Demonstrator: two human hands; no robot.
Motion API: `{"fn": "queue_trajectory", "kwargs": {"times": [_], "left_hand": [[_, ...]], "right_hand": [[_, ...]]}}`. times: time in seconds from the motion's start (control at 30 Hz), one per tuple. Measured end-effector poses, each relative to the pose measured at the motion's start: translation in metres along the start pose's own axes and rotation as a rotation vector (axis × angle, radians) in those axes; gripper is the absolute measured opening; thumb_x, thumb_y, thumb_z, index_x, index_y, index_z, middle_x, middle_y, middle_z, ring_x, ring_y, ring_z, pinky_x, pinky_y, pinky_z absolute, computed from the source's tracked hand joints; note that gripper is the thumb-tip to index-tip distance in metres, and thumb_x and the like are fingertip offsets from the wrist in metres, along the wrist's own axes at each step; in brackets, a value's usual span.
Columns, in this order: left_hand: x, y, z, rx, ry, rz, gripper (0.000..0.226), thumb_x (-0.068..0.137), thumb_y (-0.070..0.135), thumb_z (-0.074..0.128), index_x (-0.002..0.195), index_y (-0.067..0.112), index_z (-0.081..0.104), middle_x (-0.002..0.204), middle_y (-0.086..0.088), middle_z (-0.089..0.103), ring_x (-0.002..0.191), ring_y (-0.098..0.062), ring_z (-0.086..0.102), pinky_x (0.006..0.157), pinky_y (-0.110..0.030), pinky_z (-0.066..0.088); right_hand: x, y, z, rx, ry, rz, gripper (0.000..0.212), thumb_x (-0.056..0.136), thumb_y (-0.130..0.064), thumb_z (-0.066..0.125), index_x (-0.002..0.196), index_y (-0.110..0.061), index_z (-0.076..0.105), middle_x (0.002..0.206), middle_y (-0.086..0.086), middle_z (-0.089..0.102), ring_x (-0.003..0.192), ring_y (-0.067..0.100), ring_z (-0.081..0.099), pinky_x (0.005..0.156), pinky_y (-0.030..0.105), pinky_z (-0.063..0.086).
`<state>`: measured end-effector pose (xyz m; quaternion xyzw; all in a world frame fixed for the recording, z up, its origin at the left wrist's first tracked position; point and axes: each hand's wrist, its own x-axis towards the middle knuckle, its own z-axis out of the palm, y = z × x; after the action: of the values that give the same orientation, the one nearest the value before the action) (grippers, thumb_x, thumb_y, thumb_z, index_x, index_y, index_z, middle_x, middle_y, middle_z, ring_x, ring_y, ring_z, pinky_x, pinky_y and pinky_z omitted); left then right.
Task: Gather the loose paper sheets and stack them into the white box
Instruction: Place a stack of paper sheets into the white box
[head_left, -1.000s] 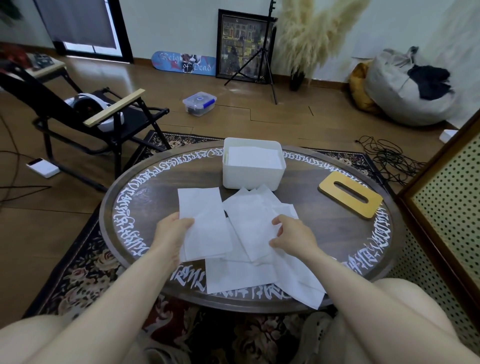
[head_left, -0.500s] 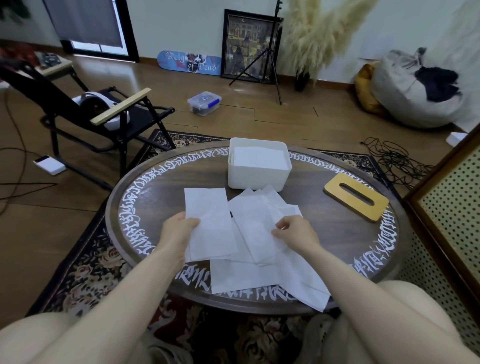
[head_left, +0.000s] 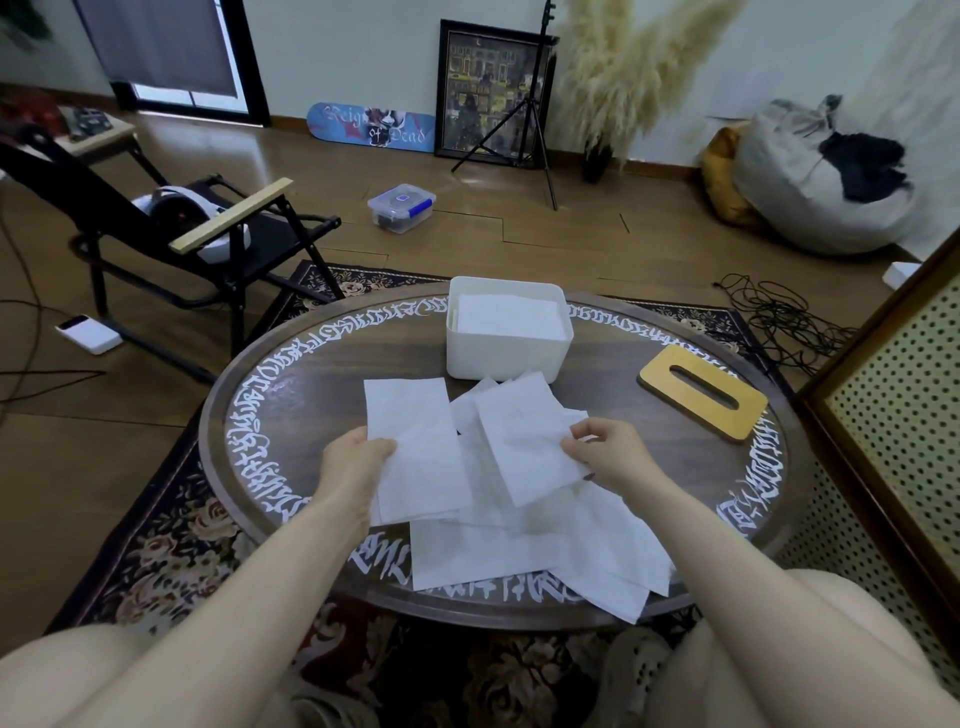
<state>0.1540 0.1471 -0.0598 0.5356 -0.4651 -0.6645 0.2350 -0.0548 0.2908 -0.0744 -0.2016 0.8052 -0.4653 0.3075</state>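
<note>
From the head view, your left hand (head_left: 358, 467) sits left of centre in the frame, fingers curled round the left edge of a paper sheet (head_left: 415, 447) and gripping it. Your right hand (head_left: 608, 452), right of centre, pinches the right edge of a second sheet (head_left: 519, 441) between thumb and fingertips. Both sheets overlap the loose pile of paper sheets (head_left: 519, 551) spread across the near half of the round table (head_left: 322, 374), with the lowest sheets reaching over the table's near rim at lower centre.

The white box (head_left: 506, 356) stands on the table just above the pile, at centre frame, and already holds a flat stack of white paper inside. The top corners of the pile lie just beside its front wall; you cannot tell whether they touch it.

To the right of the box, well apart from it, a yellow slotted lid (head_left: 701, 395) lies flat on the table. In the upper left stands a black folding chair (head_left: 208, 244), and a clear plastic container (head_left: 401, 207) sits on the floor above the table.
</note>
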Motion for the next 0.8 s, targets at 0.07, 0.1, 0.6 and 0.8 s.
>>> {"fn": "queue_trajectory", "kwargs": {"times": [0.07,0.1,0.6,0.8], "left_hand": [[0.000,-0.001,0.002,-0.006,-0.005,0.002,0.015,0.094,0.003,0.049,0.102,0.009,0.060,0.097,-0.011,0.063,0.084,-0.028,0.060,0.063,-0.033,0.049],[0.000,-0.001,0.003,-0.006,-0.007,0.003,0.015,0.094,0.003,0.049,0.102,0.009,0.060,0.096,-0.011,0.064,0.082,-0.027,0.060,0.062,-0.033,0.049],[0.001,-0.023,0.036,-0.014,-0.006,-0.023,0.026,0.090,-0.005,0.040,0.080,0.010,0.058,0.091,-0.015,0.064,0.083,-0.030,0.061,0.082,-0.050,0.052],[0.001,-0.033,0.052,-0.035,-0.058,-0.049,0.020,0.093,0.001,0.038,0.086,0.011,0.054,0.089,-0.013,0.060,0.080,-0.025,0.055,0.070,-0.037,0.043]], "right_hand": [[-0.001,0.001,-0.002,-0.009,0.013,0.001,0.011,0.088,-0.007,0.063,0.078,-0.010,0.063,0.072,0.006,0.058,0.061,0.018,0.053,0.062,0.029,0.046],[-0.001,0.002,-0.002,-0.014,0.021,-0.002,0.010,0.088,-0.008,0.063,0.079,-0.011,0.063,0.073,0.005,0.059,0.062,0.018,0.053,0.063,0.029,0.046],[-0.024,-0.026,0.001,0.204,-0.055,-0.077,0.005,0.091,-0.013,0.060,0.087,-0.013,0.064,0.077,0.001,0.066,0.059,0.013,0.054,0.048,0.021,0.035],[-0.029,-0.029,0.001,0.309,-0.144,-0.075,0.010,0.091,-0.005,0.059,0.086,-0.012,0.064,0.072,0.000,0.066,0.052,0.009,0.055,0.041,0.013,0.036]]}}
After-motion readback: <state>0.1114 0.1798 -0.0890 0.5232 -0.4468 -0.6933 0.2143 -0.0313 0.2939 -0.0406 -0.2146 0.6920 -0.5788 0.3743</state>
